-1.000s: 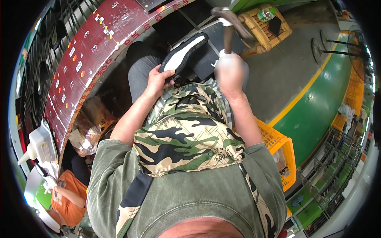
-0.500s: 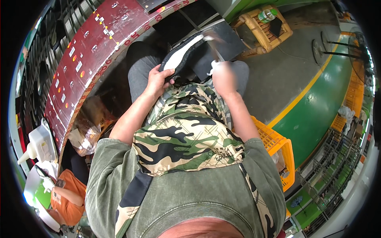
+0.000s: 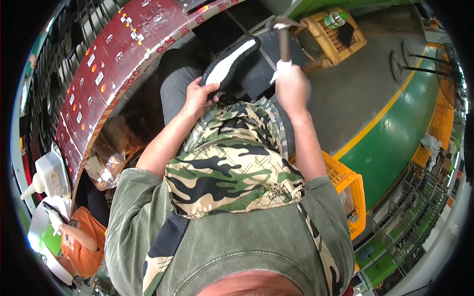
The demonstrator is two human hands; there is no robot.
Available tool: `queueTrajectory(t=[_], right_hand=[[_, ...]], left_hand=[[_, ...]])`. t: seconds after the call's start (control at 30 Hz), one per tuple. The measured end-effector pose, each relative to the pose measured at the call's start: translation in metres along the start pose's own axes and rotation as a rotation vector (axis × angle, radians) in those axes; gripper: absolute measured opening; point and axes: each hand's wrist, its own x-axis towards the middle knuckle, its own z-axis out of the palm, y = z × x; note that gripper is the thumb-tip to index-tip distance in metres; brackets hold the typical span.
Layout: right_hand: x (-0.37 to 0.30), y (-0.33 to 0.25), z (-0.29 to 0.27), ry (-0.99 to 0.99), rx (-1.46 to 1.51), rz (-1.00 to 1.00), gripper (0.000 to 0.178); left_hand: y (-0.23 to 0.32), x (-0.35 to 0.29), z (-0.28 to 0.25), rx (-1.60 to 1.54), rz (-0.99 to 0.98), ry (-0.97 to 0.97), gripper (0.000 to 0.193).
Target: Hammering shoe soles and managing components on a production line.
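My left hand (image 3: 199,96) is closed round the near end of a black shoe (image 3: 230,65), its thumb pressed on the white strip along the upturned bottom. The shoe slants away to the far right above my lap, over a dark flat block (image 3: 252,81). My right hand (image 3: 292,90), smeared by motion, grips a hammer (image 3: 284,45) by its handle, where some white wrapping shows. The hammer's head is raised beyond and to the right of the shoe's far end, apart from it. My left fingers are partly hidden under the shoe.
A dark red curved bench (image 3: 106,64) runs along the left. At the far right stands a bamboo stool (image 3: 323,42) with a bottle (image 3: 335,20) on it. A yellow crate (image 3: 358,197) is by my right elbow. A person in orange (image 3: 85,241) is at the lower left.
My right hand has swung the hammer up and to the right, away from the far end of the shoe. The left hand keeps its hold, nearly still.
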Motion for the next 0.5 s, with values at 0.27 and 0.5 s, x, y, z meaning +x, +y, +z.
queueTrajectory(t=[0.27,0.5], right_hand=[[0.007,0.004,0.010,-0.116,-0.341,-0.076,0.033],[0.021,0.012,0.021,-0.098,-0.472,-0.018,0.030]], left_hand=[[0.006,-0.004,0.010,0.028,0.022,0.057,0.045],[0.007,-0.001,0.009,0.071,0.033,0.097,0.045]])
